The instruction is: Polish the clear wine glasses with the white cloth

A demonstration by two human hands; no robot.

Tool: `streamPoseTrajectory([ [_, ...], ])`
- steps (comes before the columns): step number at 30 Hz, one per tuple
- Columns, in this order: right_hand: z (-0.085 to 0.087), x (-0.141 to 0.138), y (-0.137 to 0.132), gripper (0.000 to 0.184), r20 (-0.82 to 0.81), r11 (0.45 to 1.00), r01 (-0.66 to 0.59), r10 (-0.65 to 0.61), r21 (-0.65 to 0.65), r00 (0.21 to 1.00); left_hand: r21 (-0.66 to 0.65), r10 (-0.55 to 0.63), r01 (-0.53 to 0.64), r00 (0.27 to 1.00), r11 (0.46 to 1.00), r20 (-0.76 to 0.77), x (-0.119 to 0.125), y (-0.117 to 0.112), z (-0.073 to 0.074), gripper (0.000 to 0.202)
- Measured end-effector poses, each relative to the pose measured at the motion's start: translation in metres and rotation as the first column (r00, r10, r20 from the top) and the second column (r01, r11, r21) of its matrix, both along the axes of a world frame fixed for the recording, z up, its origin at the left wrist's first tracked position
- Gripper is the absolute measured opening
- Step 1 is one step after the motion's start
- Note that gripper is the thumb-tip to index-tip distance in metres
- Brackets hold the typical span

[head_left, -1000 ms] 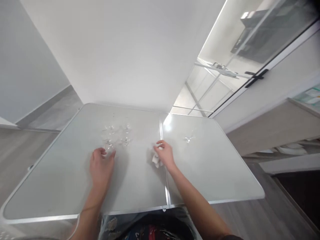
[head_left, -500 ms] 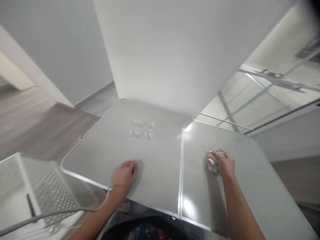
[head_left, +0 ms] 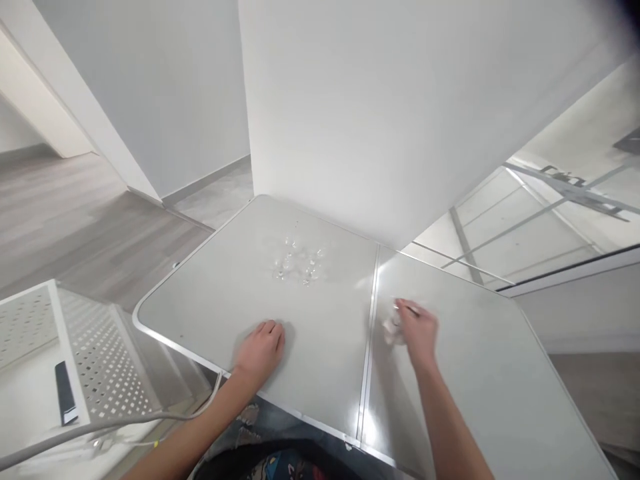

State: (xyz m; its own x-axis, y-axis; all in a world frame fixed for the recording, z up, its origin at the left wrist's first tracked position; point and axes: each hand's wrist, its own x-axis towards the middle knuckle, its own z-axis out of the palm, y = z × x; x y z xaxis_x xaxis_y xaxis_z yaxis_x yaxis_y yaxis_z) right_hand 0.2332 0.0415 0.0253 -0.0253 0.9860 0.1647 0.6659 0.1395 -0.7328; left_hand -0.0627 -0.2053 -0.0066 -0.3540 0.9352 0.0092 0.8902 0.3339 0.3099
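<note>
My right hand (head_left: 419, 331) is over the right panel of the pale grey folding table (head_left: 300, 360), close to the centre seam. Its fingers are closed on a crumpled white wad (head_left: 393, 328) with shiny clear parts, blurred by motion; I cannot make out exactly what it is. On the left panel my left hand (head_left: 260, 350) rests with its fingers curled in, nothing showing in them. Beyond it stands a cluster of several small clear glass-like pieces (head_left: 300, 265), their outlines hard to make out against the tabletop.
A white perforated metal rack (head_left: 107, 367) stands at the lower left, holding a dark flat object (head_left: 66, 392). A grey cable (head_left: 125, 421) runs past my left forearm. A white wall (head_left: 345, 120) borders the table's far side, with a glass-panelled frame (head_left: 545, 213) to the right.
My right hand has moved left with the white wad, toward the table's seam. My left hand stays on the left panel. The view has shifted slightly.
</note>
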Motion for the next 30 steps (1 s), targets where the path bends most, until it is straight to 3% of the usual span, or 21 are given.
streamPoseTrajectory([
  [5, -0.005, -0.117, -0.003, 0.037, -0.115, 0.953, -0.293, 0.282, -0.084, 0.952, -0.024, 0.001, -0.001, 1.000, 1.000, 0.013, -0.003, 0.000, 0.002, 0.026],
  [7, -0.007, -0.144, 0.002, 0.034, -0.129, 0.941, -0.323, 0.310, -0.104, 0.942, -0.034, 0.002, -0.001, 1.000, 0.999, 0.021, -0.004, 0.000, 0.002, 0.026],
  [10, -0.011, -0.163, 0.006, 0.035, -0.114, 0.930, -0.340, 0.326, -0.142, 0.938, -0.032, 0.007, -0.006, 1.000, 0.999, 0.030, -0.003, -0.001, 0.003, 0.027],
  [20, -0.013, -0.175, 0.005, 0.024, -0.059, 0.933, -0.334, 0.329, -0.131, 0.943, -0.042, 0.018, -0.017, 1.000, 0.999, 0.015, -0.004, 0.000, 0.005, 0.028],
  [25, -0.002, -0.145, -0.002, 0.028, -0.086, 0.943, -0.295, 0.285, -0.154, 0.955, 0.043, -0.042, 0.036, 0.988, 0.998, 0.149, 0.015, 0.006, 0.012, 0.033],
  [26, 0.001, -0.134, -0.004, 0.029, -0.121, 0.918, -0.346, 0.328, -0.195, 0.937, 0.070, -0.090, 0.077, 0.973, 0.995, 0.210, 0.022, 0.011, 0.015, 0.035],
  [28, 0.010, -0.111, -0.008, 0.037, -0.265, 0.807, -0.496, 0.427, -0.319, 0.865, 0.132, -0.191, 0.153, 0.913, 0.979, 0.360, 0.038, 0.029, 0.023, 0.040],
  [30, 0.022, -0.089, -0.012, 0.039, -0.497, 0.687, -0.616, 0.408, -0.384, 0.765, 0.185, -0.204, 0.123, 0.823, 0.975, 0.530, 0.056, 0.056, 0.034, 0.043],
])
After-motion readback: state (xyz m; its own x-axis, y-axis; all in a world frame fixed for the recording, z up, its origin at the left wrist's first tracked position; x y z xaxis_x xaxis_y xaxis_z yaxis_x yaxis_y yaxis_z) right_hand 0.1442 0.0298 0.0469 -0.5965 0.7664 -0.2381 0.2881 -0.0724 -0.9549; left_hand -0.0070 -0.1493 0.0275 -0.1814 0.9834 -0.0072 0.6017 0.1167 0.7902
